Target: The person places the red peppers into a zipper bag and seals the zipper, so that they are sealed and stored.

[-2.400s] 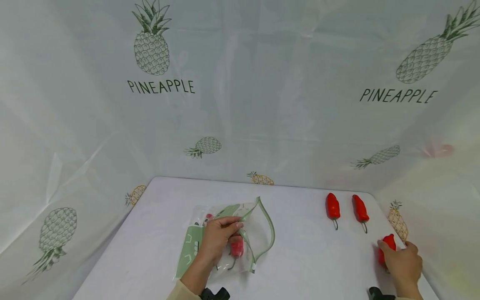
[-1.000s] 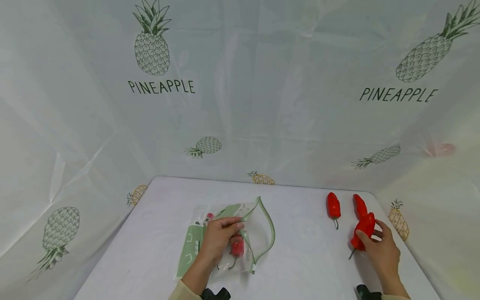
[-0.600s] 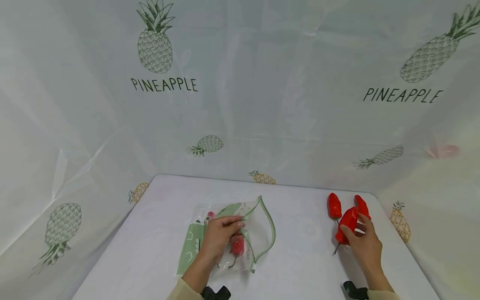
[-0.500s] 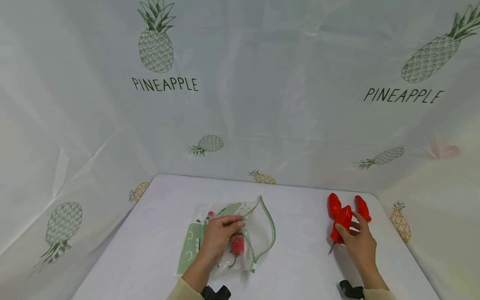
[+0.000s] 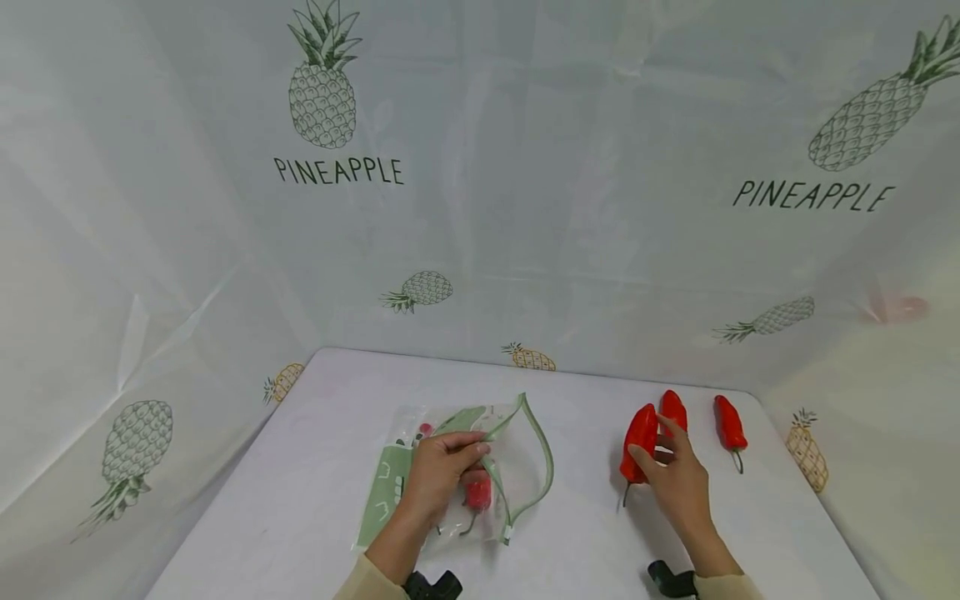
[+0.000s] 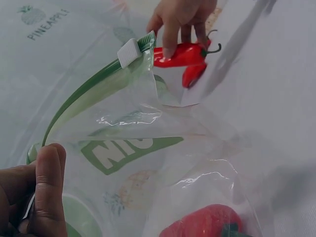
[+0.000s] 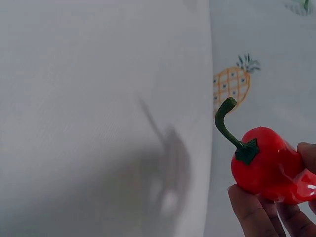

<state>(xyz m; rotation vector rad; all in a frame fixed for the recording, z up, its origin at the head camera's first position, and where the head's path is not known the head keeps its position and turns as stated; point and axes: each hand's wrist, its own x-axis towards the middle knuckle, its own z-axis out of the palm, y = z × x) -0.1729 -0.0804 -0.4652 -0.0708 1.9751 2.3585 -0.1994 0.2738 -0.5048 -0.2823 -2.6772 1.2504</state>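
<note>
One red pepper [image 5: 476, 493] already bagged, the left hand [image 5: 438, 479] pinches the zip bag [image 5: 525, 454] open while the right hand [image 5: 678, 483] grips another pepper [image 5: 640, 433], two more peppers [image 5: 729, 423] waiting at 2 o'clock.

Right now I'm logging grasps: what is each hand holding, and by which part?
Right hand holds a red pepper by its body; left hand pinches the zip bag at its green rim.

left hand [image 5: 441, 471] fingers pinched, right hand [image 5: 678, 479] fingers curled
</note>
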